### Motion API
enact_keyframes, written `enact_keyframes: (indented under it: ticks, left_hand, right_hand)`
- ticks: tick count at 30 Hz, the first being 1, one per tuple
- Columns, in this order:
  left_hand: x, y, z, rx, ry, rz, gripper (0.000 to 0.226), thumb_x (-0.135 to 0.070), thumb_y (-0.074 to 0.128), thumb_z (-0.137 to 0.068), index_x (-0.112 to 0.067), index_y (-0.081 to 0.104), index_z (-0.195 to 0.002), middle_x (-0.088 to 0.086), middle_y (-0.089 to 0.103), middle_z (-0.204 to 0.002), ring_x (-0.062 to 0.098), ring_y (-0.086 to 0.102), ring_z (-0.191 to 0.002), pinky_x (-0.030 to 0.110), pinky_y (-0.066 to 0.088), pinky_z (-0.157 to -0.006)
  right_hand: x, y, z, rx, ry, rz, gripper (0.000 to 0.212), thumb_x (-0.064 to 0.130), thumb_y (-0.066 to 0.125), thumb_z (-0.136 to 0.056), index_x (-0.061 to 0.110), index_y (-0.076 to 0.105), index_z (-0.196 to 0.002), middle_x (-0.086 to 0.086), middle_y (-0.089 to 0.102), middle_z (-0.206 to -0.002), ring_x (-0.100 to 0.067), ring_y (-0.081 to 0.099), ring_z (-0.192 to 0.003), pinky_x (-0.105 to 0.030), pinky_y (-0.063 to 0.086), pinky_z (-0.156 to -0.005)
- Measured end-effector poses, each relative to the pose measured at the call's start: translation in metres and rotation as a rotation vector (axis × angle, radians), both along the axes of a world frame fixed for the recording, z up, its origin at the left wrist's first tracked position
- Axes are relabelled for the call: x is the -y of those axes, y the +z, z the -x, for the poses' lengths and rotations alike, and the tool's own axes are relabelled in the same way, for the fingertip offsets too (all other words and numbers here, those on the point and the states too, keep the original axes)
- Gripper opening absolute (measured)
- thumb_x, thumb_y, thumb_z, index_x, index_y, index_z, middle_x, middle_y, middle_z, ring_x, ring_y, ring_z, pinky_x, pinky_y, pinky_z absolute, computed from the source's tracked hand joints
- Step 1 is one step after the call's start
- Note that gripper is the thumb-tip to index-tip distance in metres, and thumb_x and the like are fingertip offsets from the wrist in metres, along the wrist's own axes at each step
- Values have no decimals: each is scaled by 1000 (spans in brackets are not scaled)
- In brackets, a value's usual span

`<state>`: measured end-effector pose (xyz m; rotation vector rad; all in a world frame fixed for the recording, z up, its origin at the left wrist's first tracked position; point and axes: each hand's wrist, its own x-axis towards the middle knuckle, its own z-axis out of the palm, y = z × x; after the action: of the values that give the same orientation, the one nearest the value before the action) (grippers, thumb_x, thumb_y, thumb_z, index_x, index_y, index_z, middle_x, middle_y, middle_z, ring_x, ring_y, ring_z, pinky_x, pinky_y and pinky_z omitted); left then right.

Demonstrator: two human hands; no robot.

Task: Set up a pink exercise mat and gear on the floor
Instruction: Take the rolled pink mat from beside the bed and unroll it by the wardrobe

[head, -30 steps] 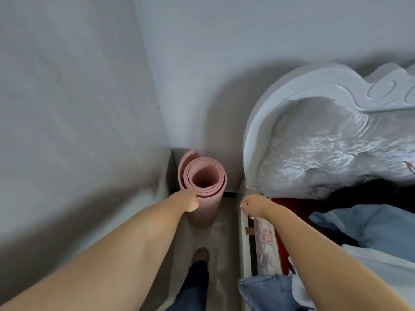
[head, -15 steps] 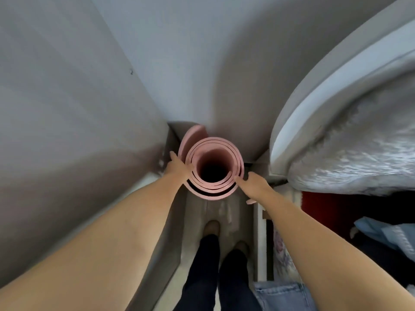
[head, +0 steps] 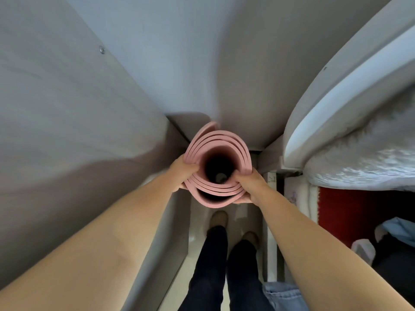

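Observation:
A rolled pink exercise mat (head: 221,140) stands upright in the room's corner, seen from straight above so I look down its dark hollow core. My left hand (head: 183,173) grips the roll's left rim, fingers curled over the edge. On the right rim, my right hand (head: 248,187) grips too, its fingers hooked into the core. The squeeze bends the top of the roll out of round. The mat's lower length is hidden below its top.
Grey walls (head: 89,108) close in on the left and behind. A white bed headboard (head: 336,90) and bed with clothes (head: 393,232) stand tight on the right. My legs and shoes (head: 219,218) stand in the narrow floor strip (head: 242,215) between.
Both hands went from touching the roll's sides to clamping its top rim, squashing it. The view has moved closer over the mat.

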<state>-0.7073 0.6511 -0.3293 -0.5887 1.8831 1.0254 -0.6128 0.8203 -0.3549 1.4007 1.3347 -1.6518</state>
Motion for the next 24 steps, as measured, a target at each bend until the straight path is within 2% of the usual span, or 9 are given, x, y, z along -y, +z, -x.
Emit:
enact_keyframes:
  ticks: [3,6,9,12,16,21,24]
  left_hand:
    - [-3,8,-14,2,-10,-16,47,-8,51,-90,-26,48,-133,5,61,-119,27,57,-99,44,51,-77]
    - [-8,19,-32,7,-38,-36,47,-7,48,-91,-27,46,-134,2,58,-112,26,56,-99,43,50,-76]
    - [-10,33,-53,7,-59,-64,49,-7,47,-91,-29,45,-134,3,59,-115,26,56,-99,43,51,-75]
    - [-10,51,-74,3,-71,-73,49,-6,47,-90,-28,45,-133,3,60,-113,27,57,-99,43,52,-75]
    - [-7,79,-110,-18,-73,-98,51,-5,48,-89,-27,42,-135,4,59,-115,27,57,-102,43,53,-74]
    - [2,120,-161,-70,-24,-112,46,-4,46,-91,-23,44,-132,6,59,-107,27,58,-98,48,55,-81]
    - [11,141,-189,-92,13,-130,46,-3,47,-92,-22,43,-133,4,58,-100,28,58,-98,51,55,-84]
  right_hand:
    - [-4,9,-10,10,14,-36,46,13,60,-86,27,47,-127,-12,64,-111,-38,67,-93,-59,58,-63]
    - [-11,17,-26,-1,17,-7,50,4,59,-83,26,47,-126,-13,64,-111,-38,66,-97,-59,58,-69]
    - [-17,34,-44,-16,48,11,53,-4,54,-80,21,47,-126,-16,64,-111,-39,66,-96,-56,59,-68]
    - [-22,54,-59,-23,97,-18,52,-8,50,-78,17,47,-124,-18,64,-107,-41,66,-95,-59,57,-72]
    - [-25,84,-84,-48,209,-63,51,-6,49,-78,16,48,-124,-19,65,-93,-38,70,-82,-60,57,-72]
    - [-21,126,-124,-96,334,-130,55,-6,53,-74,11,51,-126,-20,66,-81,-34,70,-65,-57,58,-70]
    - [-15,156,-143,-124,459,-192,44,-6,52,-81,2,55,-123,-18,66,-72,-29,69,-51,-43,60,-55]
